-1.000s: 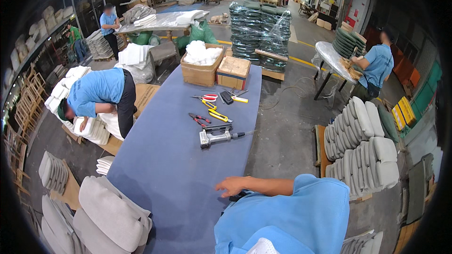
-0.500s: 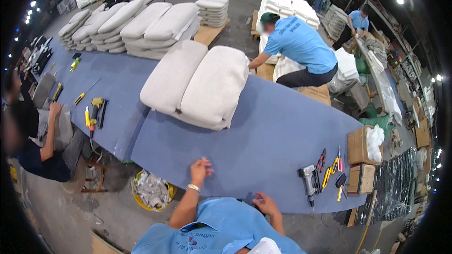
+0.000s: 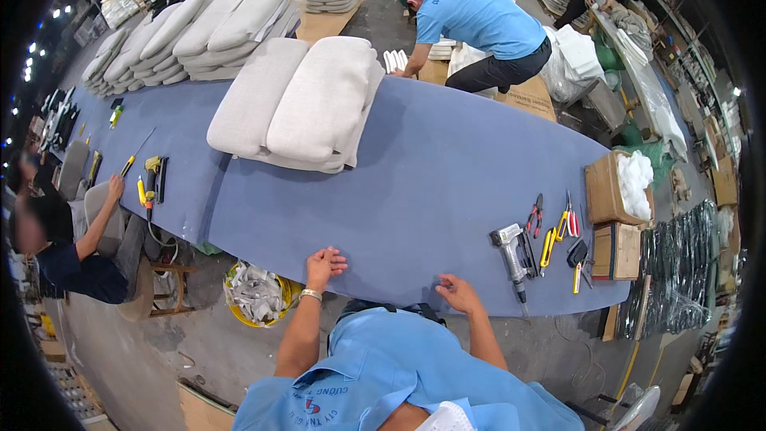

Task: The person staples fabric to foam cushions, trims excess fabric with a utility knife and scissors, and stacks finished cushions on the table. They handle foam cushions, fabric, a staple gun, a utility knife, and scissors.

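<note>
My left hand (image 3: 325,266) hovers at the near edge of the blue-covered table (image 3: 391,215), fingers loosely spread, with nothing in it. To its right, my right hand (image 3: 459,294) is also open and bare, near the same edge. Beyond them stand two side-by-side stacks of pale grey upholstered cushions (image 3: 319,104), apart from both hands. Right of my right hand lie a grey air stapler (image 3: 509,255), red-handled pliers (image 3: 535,214), a yellow utility knife (image 3: 548,247) and red-handled snips (image 3: 573,225).
More cushion stacks (image 3: 231,28) line the far left. A yellow bucket of fabric scraps (image 3: 257,295) stands below the left edge. Cardboard boxes (image 3: 613,191), one holding white stuffing, sit at the right end. A co-worker (image 3: 487,20) bends across the table; another person (image 3: 84,259) sits left.
My view has shifted, so the table and cushions appear higher and farther left. Both hands stay open near the edge. The seated person's hand has moved toward the yellow-handled screwdriver.
</note>
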A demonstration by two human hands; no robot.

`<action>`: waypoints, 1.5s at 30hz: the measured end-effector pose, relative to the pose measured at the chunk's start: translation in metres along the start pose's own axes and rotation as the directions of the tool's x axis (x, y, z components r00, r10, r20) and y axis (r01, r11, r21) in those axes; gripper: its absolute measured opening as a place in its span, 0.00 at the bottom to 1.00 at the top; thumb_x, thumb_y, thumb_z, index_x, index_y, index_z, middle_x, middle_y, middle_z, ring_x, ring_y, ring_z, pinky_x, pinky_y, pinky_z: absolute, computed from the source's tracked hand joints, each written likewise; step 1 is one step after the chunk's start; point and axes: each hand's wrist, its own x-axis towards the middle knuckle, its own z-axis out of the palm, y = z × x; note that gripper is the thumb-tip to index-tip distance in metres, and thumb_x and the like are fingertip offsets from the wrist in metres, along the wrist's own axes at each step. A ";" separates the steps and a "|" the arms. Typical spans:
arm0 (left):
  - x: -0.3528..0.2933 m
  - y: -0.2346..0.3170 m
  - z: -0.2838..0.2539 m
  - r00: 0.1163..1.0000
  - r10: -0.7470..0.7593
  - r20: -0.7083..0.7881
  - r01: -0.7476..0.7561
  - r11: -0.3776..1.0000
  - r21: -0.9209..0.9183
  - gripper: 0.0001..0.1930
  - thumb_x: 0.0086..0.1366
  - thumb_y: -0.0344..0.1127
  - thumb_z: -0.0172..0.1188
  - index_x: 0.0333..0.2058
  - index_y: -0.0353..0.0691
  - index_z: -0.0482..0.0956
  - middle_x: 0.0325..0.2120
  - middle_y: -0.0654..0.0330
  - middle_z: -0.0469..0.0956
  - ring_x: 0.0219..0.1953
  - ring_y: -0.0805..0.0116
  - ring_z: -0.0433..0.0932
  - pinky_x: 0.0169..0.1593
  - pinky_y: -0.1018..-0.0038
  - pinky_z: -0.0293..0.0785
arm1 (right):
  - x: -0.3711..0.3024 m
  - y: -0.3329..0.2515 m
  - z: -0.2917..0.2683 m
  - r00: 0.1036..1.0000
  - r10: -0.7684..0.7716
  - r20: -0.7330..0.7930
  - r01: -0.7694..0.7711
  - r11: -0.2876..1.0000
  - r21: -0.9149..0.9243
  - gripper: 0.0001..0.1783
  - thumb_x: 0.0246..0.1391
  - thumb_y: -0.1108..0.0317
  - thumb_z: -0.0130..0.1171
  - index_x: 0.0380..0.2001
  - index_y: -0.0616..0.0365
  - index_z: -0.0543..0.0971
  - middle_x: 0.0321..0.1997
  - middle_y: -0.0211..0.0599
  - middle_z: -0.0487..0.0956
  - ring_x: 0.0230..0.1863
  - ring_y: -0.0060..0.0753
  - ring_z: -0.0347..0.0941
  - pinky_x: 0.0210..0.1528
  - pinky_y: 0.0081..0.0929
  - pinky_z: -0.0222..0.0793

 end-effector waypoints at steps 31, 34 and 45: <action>0.009 0.164 -0.279 0.469 0.812 -0.349 -0.105 0.443 0.890 0.18 0.67 0.44 0.62 0.48 0.39 0.83 0.51 0.48 0.80 0.54 0.46 0.77 0.57 0.54 0.72 | 0.181 -0.231 -0.028 0.901 -0.407 -0.151 0.412 0.911 0.000 0.14 0.63 0.69 0.63 0.51 0.62 0.81 0.40 0.40 0.85 0.39 0.27 0.83 0.42 0.25 0.78; 0.057 0.181 -0.319 0.363 0.846 -0.391 -0.056 0.438 0.897 0.22 0.69 0.45 0.60 0.56 0.38 0.79 0.62 0.46 0.73 0.64 0.44 0.70 0.66 0.51 0.64 | 0.207 -0.359 -0.020 0.818 -0.553 -0.156 0.504 0.821 -0.267 0.13 0.63 0.70 0.63 0.49 0.62 0.82 0.41 0.39 0.85 0.40 0.26 0.82 0.43 0.25 0.77; 0.093 0.176 -0.338 0.335 0.787 -0.518 0.144 0.501 0.853 0.23 0.71 0.42 0.55 0.62 0.39 0.76 0.67 0.49 0.69 0.71 0.48 0.65 0.72 0.50 0.57 | 0.453 -0.728 0.082 0.372 -0.924 0.091 0.649 0.189 -0.737 0.31 0.55 0.65 0.67 0.62 0.58 0.73 0.64 0.51 0.75 0.66 0.52 0.70 0.67 0.43 0.66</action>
